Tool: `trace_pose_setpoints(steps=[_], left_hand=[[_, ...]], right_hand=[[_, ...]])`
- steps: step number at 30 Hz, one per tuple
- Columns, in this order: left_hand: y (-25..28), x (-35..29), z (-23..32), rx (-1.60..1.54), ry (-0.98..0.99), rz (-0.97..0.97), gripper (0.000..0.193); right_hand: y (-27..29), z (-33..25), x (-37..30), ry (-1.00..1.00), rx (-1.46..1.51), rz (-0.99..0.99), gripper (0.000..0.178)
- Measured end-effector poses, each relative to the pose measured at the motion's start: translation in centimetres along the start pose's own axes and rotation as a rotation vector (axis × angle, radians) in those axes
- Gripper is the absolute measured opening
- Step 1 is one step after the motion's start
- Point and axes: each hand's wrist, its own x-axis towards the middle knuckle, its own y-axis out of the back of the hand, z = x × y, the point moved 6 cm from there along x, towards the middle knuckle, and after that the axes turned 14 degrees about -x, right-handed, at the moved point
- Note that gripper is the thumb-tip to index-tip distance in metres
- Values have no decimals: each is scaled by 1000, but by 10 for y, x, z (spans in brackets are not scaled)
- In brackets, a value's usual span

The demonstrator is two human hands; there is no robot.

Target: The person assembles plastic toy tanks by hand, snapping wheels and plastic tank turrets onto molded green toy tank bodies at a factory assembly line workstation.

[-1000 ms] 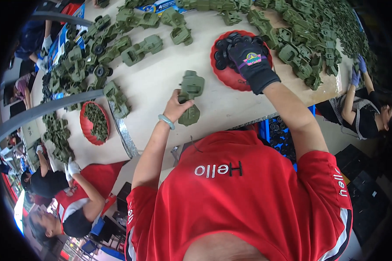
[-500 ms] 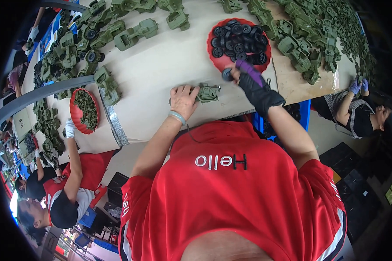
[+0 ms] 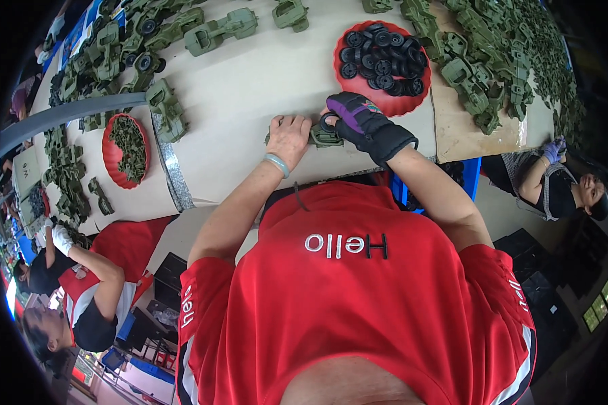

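My bare left hand [image 3: 289, 142] is wrapped over one end of a green toy vehicle body [image 3: 325, 139] lying on the table in front of me. My right hand [image 3: 365, 125], in a black and purple fingerless glove, grips a small black wheel [image 3: 328, 122] at the vehicle's right end. Wheel and vehicle appear to touch, though the fingers partly cover the contact. Just beyond my right hand is a red scalloped bowl [image 3: 412, 108] holding many black wheels [image 3: 383, 67].
Green vehicle bodies are heaped at the far left [image 3: 108, 50] and right [image 3: 469, 81]. A second red bowl [image 3: 109, 169] holds small green parts. A grey curved bar [image 3: 81, 108] crosses the left side. Co-workers sit at both sides; a blue crate [image 3: 471, 177] stands below the table edge.
My right hand has moved left and nearer with the wheel, from beside the bowl to the toy vehicle. The left co-worker's gloved hand has moved away from the red parts bowl.
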Motion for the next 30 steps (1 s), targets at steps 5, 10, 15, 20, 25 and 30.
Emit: trace_pose_setpoints(steps=[5, 10, 15, 20, 25, 30], left_hand=[[1, -8, 1, 5, -39, 89, 35], [-7, -14, 2, 27, 20, 38, 57], [-6, -11, 3, 16, -2, 0, 56], [-8, -15, 1, -23, 0, 12, 55], [-2, -14, 3, -49, -30, 77, 28], [-9, -12, -1, -38, 9, 55, 49]], right_hand=[[-8, -3, -2, 35, -46, -31, 20], [-17, -15, -26, -219, -28, 37, 22], [-31, -1, -39, -380, 3, 59, 19], [-10, 6, -26, -619, 733, 158, 23], [-24, 4, -11, -384, 235, -69, 20], [-23, -22, -20, -202, -26, 30, 21]])
